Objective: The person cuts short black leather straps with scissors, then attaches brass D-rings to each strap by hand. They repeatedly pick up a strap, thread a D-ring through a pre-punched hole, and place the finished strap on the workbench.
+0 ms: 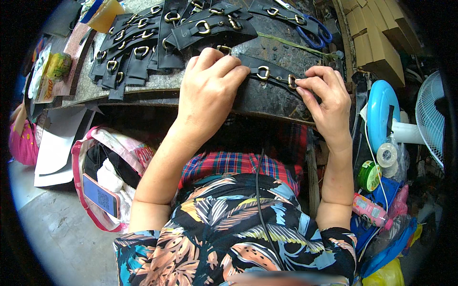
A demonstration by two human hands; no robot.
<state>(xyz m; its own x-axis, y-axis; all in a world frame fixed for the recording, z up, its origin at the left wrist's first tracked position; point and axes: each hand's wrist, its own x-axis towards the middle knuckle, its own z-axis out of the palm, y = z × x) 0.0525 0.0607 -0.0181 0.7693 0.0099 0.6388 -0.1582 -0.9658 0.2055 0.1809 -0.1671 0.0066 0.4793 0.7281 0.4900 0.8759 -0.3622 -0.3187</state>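
A black leather-like strap (251, 63) with gold-coloured metal rings lies across the front part of the worktable. My left hand (208, 88) has its fingers curled over the strap's left end, and they hide that part. At the other end, my right hand (328, 93) pinches with thumb and forefinger at the rightmost gold ring (291, 82). Another gold ring (263, 73) on the strap shows between my hands. Just beyond my left hand lies a pile of similar black straps (179, 35) with gold rings.
Blue-handled scissors (324, 32) and yellow-green strips (291, 44) lie at the back right. Cardboard boxes (377, 52), a blue-and-white fan (381, 114) and a pink bottle (369, 209) are on the right. A pink-edged bag (78, 176) with a phone (101, 194) is left of my lap.
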